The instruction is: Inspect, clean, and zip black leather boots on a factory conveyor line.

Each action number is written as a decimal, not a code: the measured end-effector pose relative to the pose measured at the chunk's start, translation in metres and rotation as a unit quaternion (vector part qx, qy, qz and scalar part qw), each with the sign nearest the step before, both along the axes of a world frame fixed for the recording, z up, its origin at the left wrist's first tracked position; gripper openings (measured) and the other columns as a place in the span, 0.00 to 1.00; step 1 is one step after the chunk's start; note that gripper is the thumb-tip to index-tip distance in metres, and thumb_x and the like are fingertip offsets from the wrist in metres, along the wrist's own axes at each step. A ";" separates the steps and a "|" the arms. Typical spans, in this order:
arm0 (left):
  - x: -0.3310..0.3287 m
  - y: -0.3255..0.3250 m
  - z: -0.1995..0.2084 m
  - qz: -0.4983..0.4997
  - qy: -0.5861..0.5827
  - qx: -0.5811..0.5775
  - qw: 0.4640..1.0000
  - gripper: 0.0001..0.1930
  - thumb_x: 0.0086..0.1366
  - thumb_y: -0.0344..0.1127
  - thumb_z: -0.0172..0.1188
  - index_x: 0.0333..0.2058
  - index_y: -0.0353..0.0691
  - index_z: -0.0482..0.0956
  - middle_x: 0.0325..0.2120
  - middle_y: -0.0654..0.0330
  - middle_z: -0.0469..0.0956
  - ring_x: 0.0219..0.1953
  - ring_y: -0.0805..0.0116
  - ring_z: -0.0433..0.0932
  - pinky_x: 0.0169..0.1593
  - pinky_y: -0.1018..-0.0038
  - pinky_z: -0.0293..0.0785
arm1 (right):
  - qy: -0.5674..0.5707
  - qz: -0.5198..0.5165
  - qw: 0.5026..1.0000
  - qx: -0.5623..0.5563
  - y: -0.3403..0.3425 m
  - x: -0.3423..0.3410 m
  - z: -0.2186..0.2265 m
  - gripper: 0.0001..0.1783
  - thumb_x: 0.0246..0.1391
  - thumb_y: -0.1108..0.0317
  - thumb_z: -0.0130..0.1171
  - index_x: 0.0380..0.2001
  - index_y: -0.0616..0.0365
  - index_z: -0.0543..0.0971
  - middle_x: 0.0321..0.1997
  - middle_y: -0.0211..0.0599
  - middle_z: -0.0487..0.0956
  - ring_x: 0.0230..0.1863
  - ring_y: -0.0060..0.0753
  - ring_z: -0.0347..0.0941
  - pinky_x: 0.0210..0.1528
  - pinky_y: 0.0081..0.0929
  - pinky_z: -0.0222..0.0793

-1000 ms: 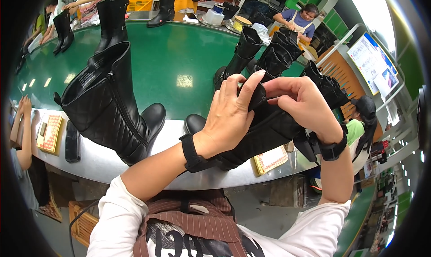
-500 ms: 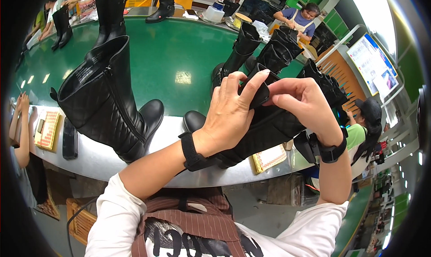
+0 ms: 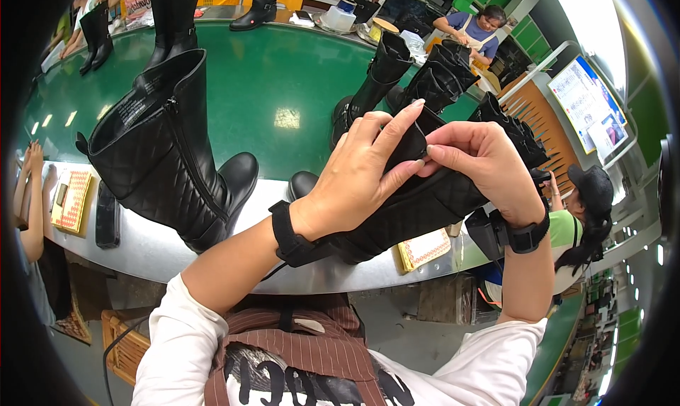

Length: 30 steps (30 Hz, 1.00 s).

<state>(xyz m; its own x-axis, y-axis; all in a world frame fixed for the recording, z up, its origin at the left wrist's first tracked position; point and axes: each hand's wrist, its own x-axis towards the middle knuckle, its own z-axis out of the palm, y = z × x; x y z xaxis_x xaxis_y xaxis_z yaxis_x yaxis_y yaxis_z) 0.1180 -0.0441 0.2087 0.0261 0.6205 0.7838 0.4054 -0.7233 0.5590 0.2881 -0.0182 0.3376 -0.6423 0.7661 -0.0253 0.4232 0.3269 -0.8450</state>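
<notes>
A black quilted tall boot (image 3: 432, 206) lies tilted in front of me, its toe pointing left and its open top up to the right. My left hand (image 3: 347, 172) is closed on the upper shaft, index finger along the rim and thumb near the right fingertips. At that top edge, my right hand (image 3: 489, 165) pinches the leather between thumb and fingers; any small part inside the pinch is hidden. Left of my hands a matching boot (image 3: 173, 147) stands upright, its side zipper and printed lining showing.
A green conveyor belt (image 3: 248, 87) with a metal edge (image 3: 163, 254) curves round me. More black boots (image 3: 379, 76) stand beyond my hands. Yellow patterned pads (image 3: 423, 250) and a black case (image 3: 108, 218) rest on the edge. Co-workers (image 3: 474, 34) sit around the belt.
My left hand has shifted slightly left, its thumb now reaching to the right fingertips at the boot's rim. The right hand keeps its pinch. A co-worker at right has moved.
</notes>
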 end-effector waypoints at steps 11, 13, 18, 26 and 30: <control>0.005 0.008 -0.003 0.103 0.051 0.073 0.991 0.19 0.61 0.33 0.60 0.51 0.36 0.71 0.31 0.58 0.74 0.34 0.60 0.73 0.38 0.66 0.67 | -0.033 -0.014 0.997 0.074 0.001 -0.005 -0.005 0.08 0.56 0.72 0.60 0.36 0.68 0.80 0.31 0.32 0.81 0.35 0.19 0.79 0.40 0.17 0.73; 0.006 0.007 -0.003 0.118 0.055 0.068 0.989 0.16 0.60 0.33 0.60 0.47 0.35 0.74 0.31 0.58 0.74 0.34 0.60 0.73 0.37 0.67 0.67 | -0.055 -0.037 0.983 0.172 -0.003 -0.005 -0.006 0.08 0.53 0.70 0.63 0.33 0.65 0.81 0.28 0.32 0.82 0.33 0.20 0.80 0.38 0.18 0.74; 0.009 0.005 -0.002 0.156 0.035 0.083 0.984 0.12 0.57 0.29 0.62 0.41 0.36 0.77 0.27 0.58 0.73 0.31 0.59 0.73 0.36 0.66 0.67 | -0.078 -0.066 0.936 0.336 -0.020 -0.013 -0.012 0.08 0.49 0.70 0.66 0.31 0.64 0.82 0.27 0.36 0.83 0.29 0.24 0.81 0.34 0.18 0.74; 0.014 0.006 0.000 0.172 0.065 0.112 0.976 0.11 0.56 0.30 0.63 0.38 0.37 0.78 0.26 0.60 0.73 0.30 0.62 0.73 0.37 0.69 0.66 | -0.096 -0.075 0.895 0.430 -0.025 -0.014 -0.015 0.06 0.48 0.73 0.64 0.30 0.64 0.82 0.26 0.42 0.82 0.27 0.32 0.81 0.30 0.23 0.74; 0.013 0.004 0.002 0.178 0.091 0.118 0.973 0.10 0.56 0.31 0.63 0.38 0.37 0.78 0.26 0.61 0.73 0.31 0.64 0.74 0.39 0.69 0.66 | -0.126 -0.048 0.897 0.421 -0.023 -0.009 -0.012 0.05 0.51 0.73 0.61 0.31 0.64 0.80 0.26 0.43 0.81 0.28 0.37 0.80 0.31 0.26 0.73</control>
